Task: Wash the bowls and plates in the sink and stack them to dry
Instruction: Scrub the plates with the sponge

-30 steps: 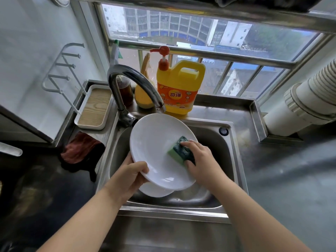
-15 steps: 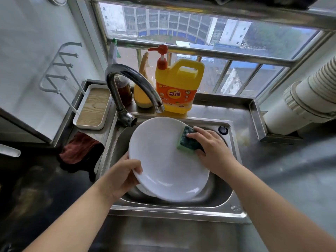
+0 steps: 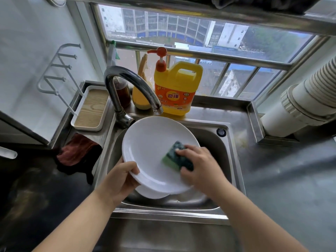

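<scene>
From the head camera I see my left hand [image 3: 121,176] gripping the white plate [image 3: 156,151] at its seven o'clock rim, thumb curled over the top edge, holding it tilted above the steel sink [image 3: 230,153], with a second white dish [image 3: 151,193] showing just beneath its lower edge. My right hand [image 3: 201,168] pinches the green sponge [image 3: 177,159] between curled fingers and thumb and presses it on the plate's face at about four o'clock. The tap [image 3: 131,84] arches over the plate's twelve o'clock edge, with the yellow soap jug [image 3: 177,88] on the ledge behind it and a red cloth [image 3: 78,150] lying at nine o'clock of the sink.
</scene>
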The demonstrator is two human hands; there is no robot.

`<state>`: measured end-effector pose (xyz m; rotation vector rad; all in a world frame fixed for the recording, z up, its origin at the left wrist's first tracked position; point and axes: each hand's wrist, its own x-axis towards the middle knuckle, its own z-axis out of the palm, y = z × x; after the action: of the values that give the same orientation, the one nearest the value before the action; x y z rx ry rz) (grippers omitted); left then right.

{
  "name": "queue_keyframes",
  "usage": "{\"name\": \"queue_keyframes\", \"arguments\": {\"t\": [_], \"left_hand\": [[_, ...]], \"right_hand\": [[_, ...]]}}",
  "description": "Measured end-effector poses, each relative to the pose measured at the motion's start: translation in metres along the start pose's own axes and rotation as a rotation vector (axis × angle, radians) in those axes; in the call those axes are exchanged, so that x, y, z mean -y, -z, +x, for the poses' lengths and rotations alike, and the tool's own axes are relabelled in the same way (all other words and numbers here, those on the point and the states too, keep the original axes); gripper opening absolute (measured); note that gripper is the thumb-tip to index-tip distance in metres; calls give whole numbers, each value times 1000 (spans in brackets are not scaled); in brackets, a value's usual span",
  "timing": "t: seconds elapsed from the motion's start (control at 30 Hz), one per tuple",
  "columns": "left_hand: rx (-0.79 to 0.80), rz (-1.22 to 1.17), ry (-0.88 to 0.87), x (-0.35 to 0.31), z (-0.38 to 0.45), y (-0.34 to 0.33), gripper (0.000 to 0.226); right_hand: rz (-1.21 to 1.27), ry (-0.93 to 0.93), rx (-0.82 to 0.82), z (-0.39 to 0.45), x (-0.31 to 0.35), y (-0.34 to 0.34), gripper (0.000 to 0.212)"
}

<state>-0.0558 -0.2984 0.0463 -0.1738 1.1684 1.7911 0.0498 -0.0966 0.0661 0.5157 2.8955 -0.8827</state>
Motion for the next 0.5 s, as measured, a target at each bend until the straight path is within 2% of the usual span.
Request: {"name": "queue_keyframes", "arguments": {"t": [0.07, 0.13, 0.3, 0.4, 0.5], "left_hand": [[1, 18, 34, 2, -3, -3, 78], [34, 43, 54, 3, -5, -9, 77], [64, 123, 48, 4, -4, -22, 74], [62, 126, 55, 4, -6, -20, 71], [70, 151, 55, 2, -10, -16, 70]], "right_hand": [[-89, -93, -55, 18, -13, 12, 54], [-78, -111, -92, 32, -10, 14, 55], [144, 71, -104, 41, 46, -8, 53], [182, 138, -110, 43, 59, -17, 51], [163, -28, -202, 58, 36, -11, 50]]}}
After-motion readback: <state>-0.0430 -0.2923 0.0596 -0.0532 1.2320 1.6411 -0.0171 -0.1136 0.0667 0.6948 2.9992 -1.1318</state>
